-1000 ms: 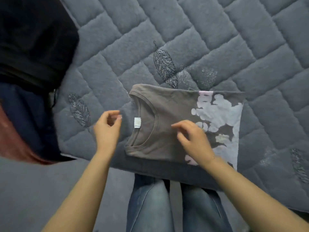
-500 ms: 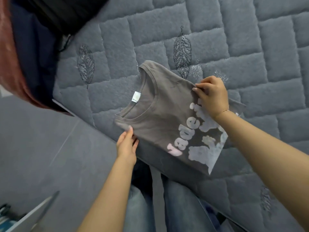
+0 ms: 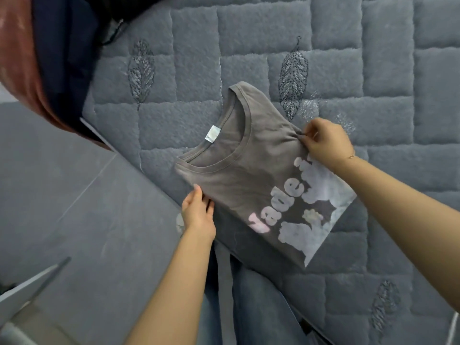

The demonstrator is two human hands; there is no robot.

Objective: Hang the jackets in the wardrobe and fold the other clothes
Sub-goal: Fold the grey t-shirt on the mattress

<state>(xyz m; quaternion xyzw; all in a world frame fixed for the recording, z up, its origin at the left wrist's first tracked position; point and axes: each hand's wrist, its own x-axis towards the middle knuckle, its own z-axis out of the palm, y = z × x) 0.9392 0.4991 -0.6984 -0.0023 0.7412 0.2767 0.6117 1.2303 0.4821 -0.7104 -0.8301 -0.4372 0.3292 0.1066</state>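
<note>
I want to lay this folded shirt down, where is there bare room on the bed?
Bare quilt lies beyond the T-shirt, toward the far right. Crowded at the far left, where dark clothes are piled.

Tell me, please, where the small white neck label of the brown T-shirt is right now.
In the head view the white label sits left of centre, inside the T-shirt collar, above the left hand and left of the right hand.

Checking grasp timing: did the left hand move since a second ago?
Yes. The left hand went from hovering left of the t-shirt collar to gripping the shirt's near edge at the quilt border.
</note>
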